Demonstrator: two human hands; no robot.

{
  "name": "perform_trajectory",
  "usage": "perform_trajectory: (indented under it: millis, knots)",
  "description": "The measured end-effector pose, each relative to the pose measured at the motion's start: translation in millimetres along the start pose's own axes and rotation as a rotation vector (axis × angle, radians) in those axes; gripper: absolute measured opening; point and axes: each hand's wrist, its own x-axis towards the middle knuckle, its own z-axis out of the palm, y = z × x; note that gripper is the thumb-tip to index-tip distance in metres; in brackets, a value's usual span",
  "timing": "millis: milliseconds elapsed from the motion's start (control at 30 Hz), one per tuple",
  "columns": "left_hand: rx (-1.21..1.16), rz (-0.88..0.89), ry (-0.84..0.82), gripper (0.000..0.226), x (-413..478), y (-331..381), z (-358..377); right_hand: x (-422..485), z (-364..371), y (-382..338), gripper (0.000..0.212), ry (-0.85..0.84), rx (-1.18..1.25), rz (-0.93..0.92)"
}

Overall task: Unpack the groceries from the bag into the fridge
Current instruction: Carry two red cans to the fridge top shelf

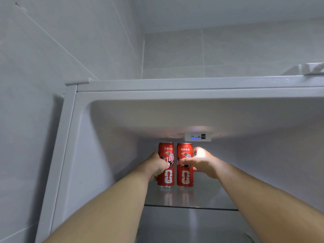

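Two tall red soda cans [166,163] [185,164] stand side by side on the fridge's glass shelf [192,199]. The left hand [157,166] and right hand [203,162] each grip one (bag unseen), so what remains is unclear.

Cool, dim light inside the fridge [68,137]; glare whitens the right hand [203,161]; wide-angle lines bow outward.

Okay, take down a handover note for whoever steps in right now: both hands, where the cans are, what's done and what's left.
Left hand grips the left tall red drink can; right hand grips the right tall red drink can.
Both cans stand upright, side by side, towards the back of the clear glass top shelf in the white fridge, apparently resting on it.
Done: two cans on the shelf.
Left: let go, pull both hands out, fetch more. The grocery bag is out of view, so what remains in it cannot be told.
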Motion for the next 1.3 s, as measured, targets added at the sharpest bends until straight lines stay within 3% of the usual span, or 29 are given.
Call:
perform_trajectory:
  millis: [233,500,967,1300]
  knots:
    - [-0.024,-0.020,-0.033,0.050,17,-5,1,12,-3,1,0.041,-0.020,-0.034,0.020]
    - [-0.043,-0.019,-0.046,0.050,33,-14,0,24,4,8,0.059,-0.027,-0.133,-0.008]
    - [-0.041,0.019,-0.035,0.050,53,-28,3,29,14,28,0.044,0.062,-0.106,-0.018]
    - [0.074,-0.018,-0.053,0.056,67,-34,1,31,26,33,0.049,0.079,-0.179,-0.031]
